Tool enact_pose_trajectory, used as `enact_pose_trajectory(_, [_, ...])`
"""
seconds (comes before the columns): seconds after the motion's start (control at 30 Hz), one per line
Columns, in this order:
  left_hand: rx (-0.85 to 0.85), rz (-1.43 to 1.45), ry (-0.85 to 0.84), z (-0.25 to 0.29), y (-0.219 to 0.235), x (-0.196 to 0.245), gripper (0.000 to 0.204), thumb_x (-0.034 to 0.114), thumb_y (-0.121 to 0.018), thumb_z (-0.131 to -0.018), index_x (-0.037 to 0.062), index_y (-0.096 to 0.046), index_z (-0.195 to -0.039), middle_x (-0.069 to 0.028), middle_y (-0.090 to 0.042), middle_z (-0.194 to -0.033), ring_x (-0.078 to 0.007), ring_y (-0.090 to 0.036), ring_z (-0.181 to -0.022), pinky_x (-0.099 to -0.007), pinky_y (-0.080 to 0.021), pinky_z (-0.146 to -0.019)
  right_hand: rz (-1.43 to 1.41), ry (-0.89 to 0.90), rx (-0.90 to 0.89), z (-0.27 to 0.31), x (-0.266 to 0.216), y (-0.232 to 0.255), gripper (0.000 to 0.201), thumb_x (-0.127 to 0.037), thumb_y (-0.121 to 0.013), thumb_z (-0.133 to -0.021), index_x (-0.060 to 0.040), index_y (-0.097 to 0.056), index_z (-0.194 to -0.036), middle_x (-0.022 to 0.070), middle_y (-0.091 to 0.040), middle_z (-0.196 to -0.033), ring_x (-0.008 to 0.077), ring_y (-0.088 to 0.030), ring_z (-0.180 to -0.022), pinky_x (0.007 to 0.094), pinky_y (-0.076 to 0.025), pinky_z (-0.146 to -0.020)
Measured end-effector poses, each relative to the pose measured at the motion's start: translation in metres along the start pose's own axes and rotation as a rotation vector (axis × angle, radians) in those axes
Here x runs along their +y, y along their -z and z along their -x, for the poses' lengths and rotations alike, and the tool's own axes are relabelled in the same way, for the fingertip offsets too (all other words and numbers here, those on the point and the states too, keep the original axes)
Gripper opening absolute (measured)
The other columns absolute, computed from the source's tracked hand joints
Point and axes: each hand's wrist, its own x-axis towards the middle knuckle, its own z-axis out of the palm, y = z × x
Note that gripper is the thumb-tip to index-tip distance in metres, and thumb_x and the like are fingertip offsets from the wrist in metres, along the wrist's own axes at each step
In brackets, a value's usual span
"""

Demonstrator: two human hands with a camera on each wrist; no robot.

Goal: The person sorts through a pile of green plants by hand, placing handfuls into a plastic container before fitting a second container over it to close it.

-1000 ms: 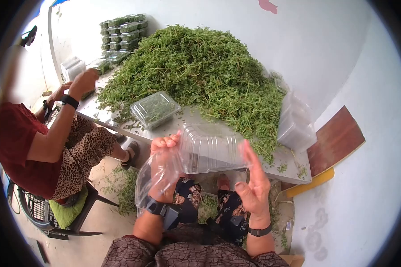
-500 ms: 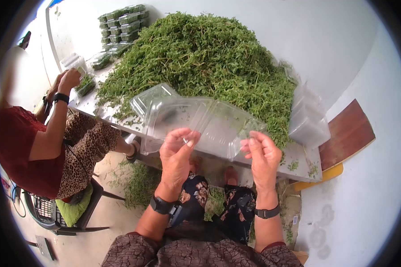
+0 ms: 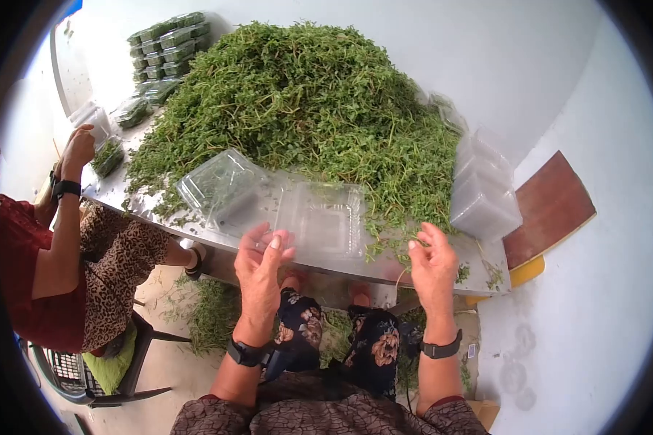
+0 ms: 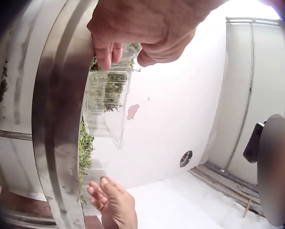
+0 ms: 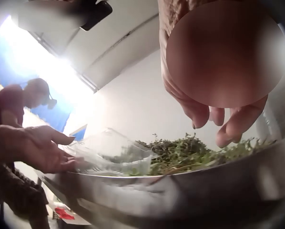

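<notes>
An empty clear plastic clamshell lies unfolded at the table's front edge, in front of the heap of green stems. My left hand is at its near left edge, fingers loosely bent; whether they touch the plastic I cannot tell. In the right wrist view that left hand has its palm up beside the clear plastic. My right hand hovers to the right of the clamshell, fingers relaxed and apart, holding nothing. Behind the clamshell's left part sits a clear container with some greens inside.
Nested empty containers stand at the table's right end. Filled boxes are stacked at the back left. Another person sits at the left with hands near a small filled box. A reddish board leans beyond the right end.
The clamshell, earlier lifted between both hands, has come down onto the table unfolded. My right hand has let go of it and is apart from it; my left hand's grip has loosened.
</notes>
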Motion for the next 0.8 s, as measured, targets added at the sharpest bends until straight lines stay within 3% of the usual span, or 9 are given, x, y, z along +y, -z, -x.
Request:
enact_pose_trajectory(0.1, [-0.003, -0.010, 0.007, -0.002, 0.000, 0.002, 0.043, 0.017, -0.061, -0.094, -0.0042, -0.045, -0.128, -0.0117, -0.062, -0.107, -0.0224, -0.063, -0.100, -0.0330, -0.054, -0.083, 0.485, -0.006, 0.019, -0.005, -0.014, 0.025, 0.040, -0.012, -0.070, -0.079, -0.0024, -0.062, -0.117, 0.0176, -0.067, -0.099, 0.0297, -0.066, -0.076, 0.0410, -0.051, -0.073])
enact_pose_trajectory(0.2, [-0.004, -0.039, 0.016, -0.001, -0.003, 0.004, 0.041, 0.017, -0.061, -0.095, -0.0043, -0.047, -0.127, -0.0118, -0.062, -0.107, -0.0217, -0.063, -0.099, -0.0316, -0.053, -0.082, 0.689, 0.012, -0.076, -0.009, 0.000, 0.035, 0.038, -0.012, -0.070, -0.079, -0.0029, -0.063, -0.115, 0.0158, -0.067, -0.095, 0.0313, -0.066, -0.078, 0.0416, -0.051, -0.073])
enact_pose_trajectory(0.23, [-0.005, -0.041, 0.017, -0.001, -0.003, 0.005, 0.041, 0.017, -0.061, -0.095, -0.0044, -0.047, -0.127, -0.0117, -0.062, -0.107, -0.0216, -0.063, -0.099, -0.0316, -0.053, -0.082, 0.694, 0.006, -0.072, -0.010, 0.002, 0.036, 0.038, -0.012, -0.070, -0.079, -0.0029, -0.063, -0.115, 0.0158, -0.067, -0.095, 0.0313, -0.066, -0.078, 0.0416, -0.051, -0.073])
enact_pose_trajectory(0.3, [-0.007, -0.048, 0.018, -0.002, -0.003, 0.006, 0.042, 0.017, -0.061, -0.095, -0.0049, -0.046, -0.128, -0.0112, -0.061, -0.106, -0.0219, -0.063, -0.098, -0.0318, -0.053, -0.083, 0.820, 0.131, -0.116, -0.012, 0.006, 0.036, 0.024, -0.011, -0.068, -0.078, -0.0022, -0.067, -0.100, 0.0164, -0.066, -0.090, 0.0332, -0.065, -0.081, 0.0432, -0.050, -0.071])
enact_pose_trajectory(0.5, [-0.030, -0.046, -0.002, -0.007, -0.006, 0.009, 0.043, 0.015, -0.060, -0.095, -0.0063, -0.045, -0.129, -0.0128, -0.059, -0.109, -0.0226, -0.061, -0.102, -0.0321, -0.051, -0.087, 0.868, 0.206, -0.144, -0.030, 0.015, 0.033, 0.003, -0.006, -0.063, -0.075, -0.0024, -0.063, -0.074, 0.0197, -0.065, -0.082, 0.0361, -0.064, -0.076, 0.0465, -0.050, -0.067])
enact_pose_trajectory(0.63, [-0.033, -0.050, -0.013, -0.011, -0.004, 0.007, 0.043, 0.014, -0.059, -0.095, -0.0067, -0.044, -0.130, -0.0138, -0.057, -0.112, -0.0222, -0.060, -0.104, -0.0321, -0.051, -0.088, 0.784, 0.185, -0.044, -0.059, 0.002, 0.036, 0.004, -0.007, -0.063, -0.075, -0.0027, -0.065, -0.077, 0.0210, -0.066, -0.084, 0.0371, -0.064, -0.074, 0.0472, -0.050, -0.067])
enact_pose_trajectory(0.7, [-0.039, -0.035, 0.006, -0.013, -0.007, 0.005, 0.046, 0.015, -0.060, -0.095, -0.0073, -0.042, -0.131, -0.0137, -0.057, -0.113, -0.0219, -0.060, -0.105, -0.0319, -0.051, -0.089, 0.676, 0.146, -0.018, -0.074, -0.005, 0.034, 0.012, -0.008, -0.064, -0.076, -0.0018, -0.065, -0.085, 0.0219, -0.066, -0.086, 0.0383, -0.064, -0.077, 0.0480, -0.050, -0.070])
enact_pose_trajectory(0.8, [-0.014, -0.078, 0.015, -0.011, -0.012, 0.010, 0.049, 0.015, -0.060, -0.094, -0.0077, -0.040, -0.132, -0.0133, -0.057, -0.113, -0.0215, -0.060, -0.103, -0.0315, -0.050, -0.089, 0.763, 0.170, -0.086, -0.086, -0.013, 0.023, 0.021, -0.008, -0.064, -0.076, -0.0011, -0.064, -0.095, 0.0222, -0.067, -0.086, 0.0393, -0.065, -0.080, 0.0483, -0.050, -0.074])
